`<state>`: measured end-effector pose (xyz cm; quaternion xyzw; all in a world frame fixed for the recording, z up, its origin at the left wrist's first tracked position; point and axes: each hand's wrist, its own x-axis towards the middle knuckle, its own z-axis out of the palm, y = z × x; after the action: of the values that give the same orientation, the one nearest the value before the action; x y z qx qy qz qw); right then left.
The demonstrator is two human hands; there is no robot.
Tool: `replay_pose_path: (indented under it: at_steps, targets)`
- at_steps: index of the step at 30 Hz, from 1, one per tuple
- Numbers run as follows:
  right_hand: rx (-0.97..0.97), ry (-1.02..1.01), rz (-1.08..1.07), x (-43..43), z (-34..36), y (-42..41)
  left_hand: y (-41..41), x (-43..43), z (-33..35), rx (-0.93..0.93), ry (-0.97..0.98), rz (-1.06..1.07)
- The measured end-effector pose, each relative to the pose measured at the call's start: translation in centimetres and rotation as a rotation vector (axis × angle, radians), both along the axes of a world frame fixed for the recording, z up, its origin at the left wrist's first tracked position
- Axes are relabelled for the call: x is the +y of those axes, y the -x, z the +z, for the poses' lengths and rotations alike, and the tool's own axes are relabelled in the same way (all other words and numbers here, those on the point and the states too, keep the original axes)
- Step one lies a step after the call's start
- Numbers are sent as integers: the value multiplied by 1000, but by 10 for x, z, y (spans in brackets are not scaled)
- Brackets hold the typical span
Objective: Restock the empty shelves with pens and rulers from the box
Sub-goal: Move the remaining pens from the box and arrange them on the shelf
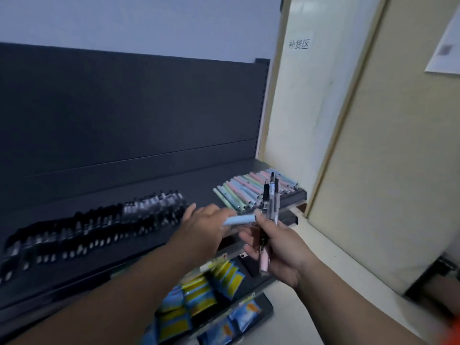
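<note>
The shelf [199, 191] held black pens [99, 220] at 9 o'clock and pastel pens [251, 190] at 2 o'clock. Near the centre, the right hand [281, 250] gripped a fanned bundle [266, 197] and the left hand [204, 225] pinched a blue pen [239, 219]. I think the bundle could slip apart if the blue pen caught on it.

Blue-and-yellow packets [199, 297] lie in overlapping rows low in the view, with more blue packets [245, 312] below them. A cream wall panel [293, 115] bears the printed characters 补货区 [298, 44]. A white paper sheet [445, 46] hangs on the beige wall [398, 170] at upper right.
</note>
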<state>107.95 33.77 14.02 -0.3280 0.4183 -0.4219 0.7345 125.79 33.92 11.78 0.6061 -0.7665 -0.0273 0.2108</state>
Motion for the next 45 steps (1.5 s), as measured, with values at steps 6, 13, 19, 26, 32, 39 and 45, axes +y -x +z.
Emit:
replay_pose_path:
  at_steps: [6,13,19,26,32,39,45]
  targets:
    - [74,-27,27,-92,0,9,0,-110,-15,-42,317,-276]
    - [310,60,-129,-189,-11,10,15,-211,-12,8,96,-259]
    - [700,218,-259,-241,-20,22,40,-266,-20,-7,1,-137]
    - [1087,368,-25,-278,-21,37,56,-277,-29,215,-318,-18]
    - [1049,407,148,-303,-20,45,65,-266,-29,249,-314,113]
    - [936,382,221,-317,-27,56,89,-247,-33,216,-384,166]
    - [739,401,238,-318,-16,72,98,-247,-31,162,-365,244]
